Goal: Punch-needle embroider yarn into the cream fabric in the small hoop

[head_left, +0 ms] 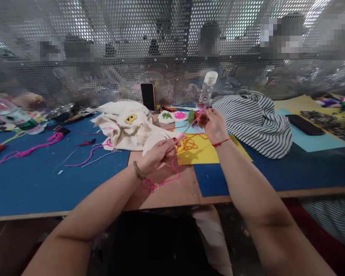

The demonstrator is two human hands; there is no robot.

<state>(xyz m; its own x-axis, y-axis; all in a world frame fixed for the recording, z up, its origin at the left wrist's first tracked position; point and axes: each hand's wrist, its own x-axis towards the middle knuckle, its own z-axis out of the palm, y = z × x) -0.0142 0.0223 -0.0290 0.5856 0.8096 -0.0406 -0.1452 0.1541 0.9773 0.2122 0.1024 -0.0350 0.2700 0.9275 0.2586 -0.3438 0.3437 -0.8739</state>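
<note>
My left hand (pixel 163 150) is closed in a pinch above the bare brown part of the table. Pink yarn (pixel 176 175) trails below it and loops near the table's front edge. Farther right and a little higher, my right hand (pixel 214 123) is closed at the fingertips. A pink strand (pixel 193 122) runs between the two hands, alongside a thin darker line I cannot make out. Red and green pieces (pixel 192 116) show right by the right fingertips. Below the strand, a tangle of orange yarn (pixel 188 143) lies on a yellow sheet (pixel 218 153).
Cream cloth (pixel 132 132) with a yellow patch lies left of my hands. A striped cloth (pixel 255 122) is bunched at right. Behind stand a phone (pixel 148 96) and a bottle (pixel 207 90), before a perforated metal screen (pixel 172 50). More pink yarn (pixel 31 150) lies left.
</note>
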